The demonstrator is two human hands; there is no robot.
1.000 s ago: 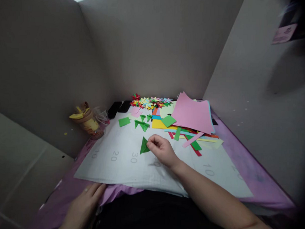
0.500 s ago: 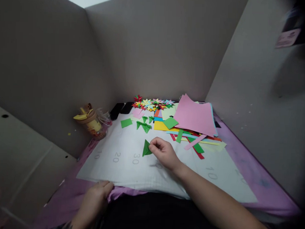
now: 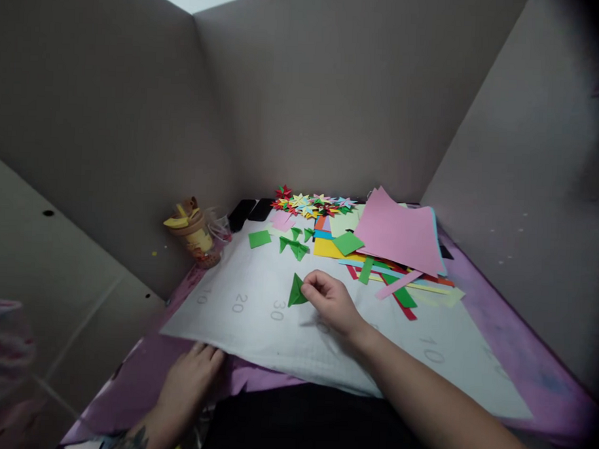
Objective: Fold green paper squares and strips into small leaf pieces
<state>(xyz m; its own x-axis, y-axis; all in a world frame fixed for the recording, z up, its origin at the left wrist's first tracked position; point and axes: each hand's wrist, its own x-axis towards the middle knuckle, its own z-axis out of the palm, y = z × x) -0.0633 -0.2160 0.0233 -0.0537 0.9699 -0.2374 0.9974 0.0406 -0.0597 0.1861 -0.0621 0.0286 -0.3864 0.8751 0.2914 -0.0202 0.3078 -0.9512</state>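
Observation:
My right hand (image 3: 330,301) pinches a folded green paper triangle (image 3: 296,291) just above the white mat (image 3: 257,315) in the middle of the table. My left hand (image 3: 188,380) lies on the purple cloth (image 3: 141,376) at the table's near edge, fingers flat and touching the mat's front edge, holding nothing. Beyond the triangle lie small folded green pieces (image 3: 295,244) and a green square (image 3: 259,238).
A pile of coloured paper sheets and strips, pink sheet (image 3: 400,231) on top, sits at the back right. Folded paper stars (image 3: 312,204) line the back. A cup (image 3: 197,233) stands at the left edge, dark objects (image 3: 251,211) behind it. Cardboard walls enclose the table.
The view has shifted left. My right hand keeps its pinch on the green triangle in about the same spot. My left hand has stayed at the mat's front edge.

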